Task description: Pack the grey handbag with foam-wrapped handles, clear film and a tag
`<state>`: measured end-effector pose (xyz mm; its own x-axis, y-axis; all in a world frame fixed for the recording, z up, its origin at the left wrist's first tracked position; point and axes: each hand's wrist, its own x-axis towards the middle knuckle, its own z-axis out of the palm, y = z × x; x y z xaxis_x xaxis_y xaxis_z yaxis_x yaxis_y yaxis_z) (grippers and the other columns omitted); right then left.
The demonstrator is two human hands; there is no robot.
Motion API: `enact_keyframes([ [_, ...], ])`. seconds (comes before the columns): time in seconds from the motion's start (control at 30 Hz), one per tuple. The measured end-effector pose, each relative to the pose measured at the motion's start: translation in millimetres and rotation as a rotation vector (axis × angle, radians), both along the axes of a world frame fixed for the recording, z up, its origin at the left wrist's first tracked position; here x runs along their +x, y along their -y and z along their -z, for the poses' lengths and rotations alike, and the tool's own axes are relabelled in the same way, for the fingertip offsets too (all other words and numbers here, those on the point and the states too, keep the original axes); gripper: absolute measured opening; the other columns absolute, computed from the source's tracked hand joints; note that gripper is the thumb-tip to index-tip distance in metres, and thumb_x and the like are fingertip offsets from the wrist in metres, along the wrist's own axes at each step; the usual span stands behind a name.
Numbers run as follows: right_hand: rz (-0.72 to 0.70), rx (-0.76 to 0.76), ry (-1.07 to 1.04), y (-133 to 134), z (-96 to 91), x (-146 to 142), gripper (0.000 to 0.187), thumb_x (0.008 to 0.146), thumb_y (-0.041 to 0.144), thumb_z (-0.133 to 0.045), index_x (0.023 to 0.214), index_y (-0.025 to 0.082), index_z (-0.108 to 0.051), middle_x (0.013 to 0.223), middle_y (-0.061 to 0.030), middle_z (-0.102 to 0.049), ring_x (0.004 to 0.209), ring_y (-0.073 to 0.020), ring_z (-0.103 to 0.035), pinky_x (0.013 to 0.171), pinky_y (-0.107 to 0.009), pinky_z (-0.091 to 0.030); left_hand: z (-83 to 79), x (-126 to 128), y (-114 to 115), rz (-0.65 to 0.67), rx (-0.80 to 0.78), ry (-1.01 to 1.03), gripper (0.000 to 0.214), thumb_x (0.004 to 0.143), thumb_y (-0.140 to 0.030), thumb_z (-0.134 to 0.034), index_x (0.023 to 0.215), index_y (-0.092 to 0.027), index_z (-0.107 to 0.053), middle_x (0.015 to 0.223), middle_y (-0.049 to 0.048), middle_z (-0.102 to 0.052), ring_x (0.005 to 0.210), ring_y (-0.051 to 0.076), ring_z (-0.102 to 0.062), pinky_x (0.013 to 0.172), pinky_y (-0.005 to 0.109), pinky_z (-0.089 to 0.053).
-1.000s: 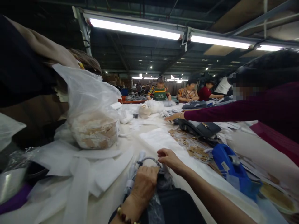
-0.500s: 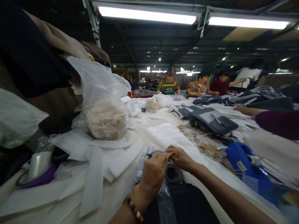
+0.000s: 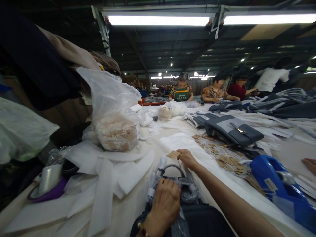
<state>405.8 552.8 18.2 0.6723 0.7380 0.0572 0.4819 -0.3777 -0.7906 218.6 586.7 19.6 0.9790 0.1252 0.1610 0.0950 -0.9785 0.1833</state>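
Observation:
A dark bag (image 3: 204,219) lies in front of me, its plastic-wrapped straps (image 3: 189,194) and curved handle (image 3: 172,168) at the far end. My left hand (image 3: 166,199) is closed over these straps, with its fingertips curled down and what they grip hidden. Beyond the handle, my right hand (image 3: 187,158) pinches a small brown cardboard tag (image 3: 173,154) by its right end. The tag is held above the white table surface, just past the handle.
White foam sheets (image 3: 98,194) spread on the left beside a plastic-bagged bundle (image 3: 118,131). To the right are loose brown tags (image 3: 229,161), a grey bag (image 3: 234,130) and a blue tape dispenser (image 3: 274,184). Several people sit across the table; another person's hand (image 3: 309,164) shows at right.
My hands have parted: the right has moved the tag forward and left, while the left has let go of the tag and dropped onto the straps. The co-worker's arm at right has drawn back.

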Motion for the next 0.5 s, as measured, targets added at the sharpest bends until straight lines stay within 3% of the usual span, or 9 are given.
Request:
enact_keyframes([
  [0.17,-0.081,-0.021,0.006,-7.0,-17.1,-10.0,0.022,0.080,0.024,-0.062,0.061,0.015,-0.056,0.064,0.0037,-0.057,0.067,-0.0113,-0.054,0.070,-0.027,-0.044,5.7,-1.3,-1.6,-0.009,0.013,0.015,0.027,0.091,-0.015,-0.034,0.088,-0.015,-0.061,0.089,0.0081,-0.064,0.086,0.025,-0.056,0.085,0.046,-0.042],
  [0.27,0.052,-0.047,-0.040,9.0,-13.3,0.7,0.024,0.080,0.027,-0.053,0.059,0.016,-0.057,0.052,0.0031,-0.051,0.055,-0.0116,-0.050,0.057,-0.024,-0.040,11.8,-2.2,-1.7,0.033,0.031,0.043,0.026,0.090,-0.017,-0.035,0.084,-0.015,-0.060,0.085,0.0077,-0.063,0.082,0.024,-0.056,0.080,0.045,-0.045],
  [0.37,0.180,-0.129,-0.110,28.7,0.0,12.8,0.038,0.075,0.040,-0.053,0.044,0.018,-0.049,0.040,0.0005,-0.044,0.040,-0.0118,-0.042,0.045,-0.026,-0.033,14.3,-0.3,0.4,0.034,0.044,0.044,0.027,0.091,-0.018,-0.034,0.084,-0.015,-0.060,0.083,0.0073,-0.063,0.080,0.024,-0.056,0.078,0.045,-0.047],
  [0.43,0.235,-0.155,-0.119,39.7,7.2,16.8,0.040,0.070,0.049,-0.057,0.045,0.018,-0.050,0.041,-0.0019,-0.048,0.040,-0.0132,-0.044,0.044,-0.027,-0.034,9.9,1.1,-0.3,0.015,0.038,0.030,0.026,0.091,-0.021,-0.037,0.084,-0.016,-0.061,0.084,0.0059,-0.065,0.081,0.023,-0.057,0.079,0.043,-0.047],
  [0.5,0.309,-0.157,-0.077,50.4,8.8,18.6,0.040,0.066,0.055,-0.059,0.058,0.015,-0.060,0.053,-0.0064,-0.058,0.048,-0.0171,-0.051,0.048,-0.029,-0.038,-0.8,0.3,-7.7,-0.003,0.019,0.019,0.027,0.093,-0.024,-0.038,0.081,-0.020,-0.062,0.083,0.0017,-0.066,0.082,0.019,-0.059,0.082,0.035,-0.048],
])
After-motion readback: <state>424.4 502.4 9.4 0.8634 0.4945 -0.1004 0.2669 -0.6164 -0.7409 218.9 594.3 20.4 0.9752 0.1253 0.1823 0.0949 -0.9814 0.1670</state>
